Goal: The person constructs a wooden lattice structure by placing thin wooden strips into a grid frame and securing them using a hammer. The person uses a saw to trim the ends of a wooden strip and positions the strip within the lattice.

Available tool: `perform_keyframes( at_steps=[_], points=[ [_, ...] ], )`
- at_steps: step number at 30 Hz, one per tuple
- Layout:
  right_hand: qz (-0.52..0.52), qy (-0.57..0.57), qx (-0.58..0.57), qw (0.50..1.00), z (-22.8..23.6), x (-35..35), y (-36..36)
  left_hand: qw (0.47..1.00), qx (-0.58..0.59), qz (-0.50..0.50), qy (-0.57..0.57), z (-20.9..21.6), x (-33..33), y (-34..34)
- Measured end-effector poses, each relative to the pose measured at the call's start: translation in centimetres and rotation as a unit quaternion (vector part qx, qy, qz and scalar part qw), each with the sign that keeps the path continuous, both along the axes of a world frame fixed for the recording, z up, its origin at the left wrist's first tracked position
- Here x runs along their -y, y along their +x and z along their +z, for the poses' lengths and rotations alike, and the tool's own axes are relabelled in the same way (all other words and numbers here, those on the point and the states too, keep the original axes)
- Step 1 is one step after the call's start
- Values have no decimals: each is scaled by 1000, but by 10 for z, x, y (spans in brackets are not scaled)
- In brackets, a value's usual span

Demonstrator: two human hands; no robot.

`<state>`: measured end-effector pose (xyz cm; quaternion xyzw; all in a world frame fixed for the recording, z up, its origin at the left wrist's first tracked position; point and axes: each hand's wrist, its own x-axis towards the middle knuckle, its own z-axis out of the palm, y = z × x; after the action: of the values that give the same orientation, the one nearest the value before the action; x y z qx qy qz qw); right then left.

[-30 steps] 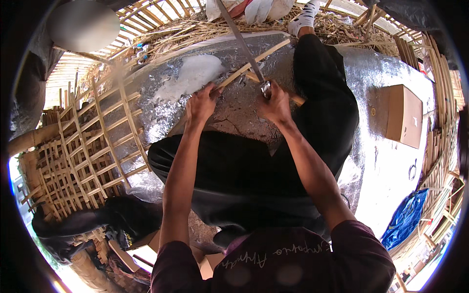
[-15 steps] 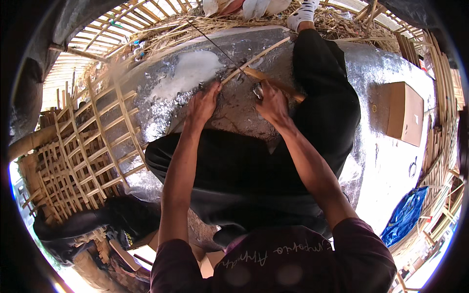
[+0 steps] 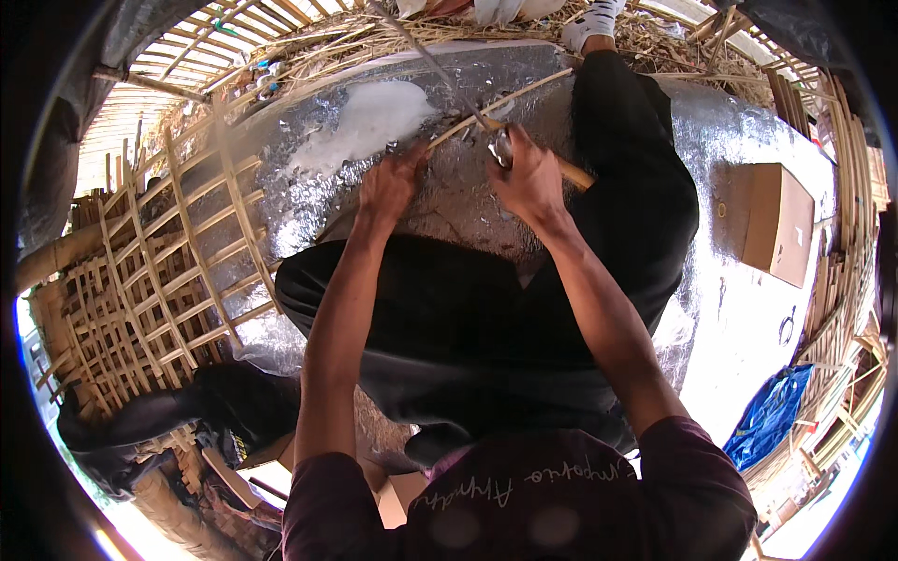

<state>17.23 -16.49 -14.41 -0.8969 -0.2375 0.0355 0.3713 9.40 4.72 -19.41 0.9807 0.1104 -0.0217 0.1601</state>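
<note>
My left hand point(image 3: 389, 194) is closed round the near end of a thin bamboo strip point(image 3: 524, 94), which slants up to the right. The fingers of my right hand point(image 3: 533, 183) are curled round a long-bladed knife just behind its blade. The knife's wooden handle point(image 3: 576, 175) emerges right of that hand and reaches my bent leg. Its thin blade point(image 3: 432, 64) points up to the left and crosses the strip between my hands. A shiny metallic piece point(image 3: 501, 148) shows at my right fingers; its kind is unclear.
Silvery sheeting point(image 3: 309, 131) lies under my legs. A woven bamboo lattice point(image 3: 173, 252) lies at left, beside a person's dark-clothed limb point(image 3: 140, 421). A cardboard box point(image 3: 765, 220) and blue plastic sheet point(image 3: 769, 418) are at right. Straw and cut strips point(image 3: 318, 51) line the far edge.
The knife blade has swung, its crossing with the strip shifting slightly right and nearer, and it looks broader. The strip's far end and my right hand have shifted a little right.
</note>
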Motion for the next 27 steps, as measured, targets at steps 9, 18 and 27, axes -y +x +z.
perform_keyframes(
  at_steps=[9,18,27],
  points=[
    [-25,-69,-59,996,-44,13,-9,996,-81,21,22,12,13,11],
    [-11,83,18,996,20,-8,1,1000,1,3,-25,1,2,2],
    [-28,-34,-8,999,-51,6,-3,996,-85,5,19,16,9,13]
  ],
)
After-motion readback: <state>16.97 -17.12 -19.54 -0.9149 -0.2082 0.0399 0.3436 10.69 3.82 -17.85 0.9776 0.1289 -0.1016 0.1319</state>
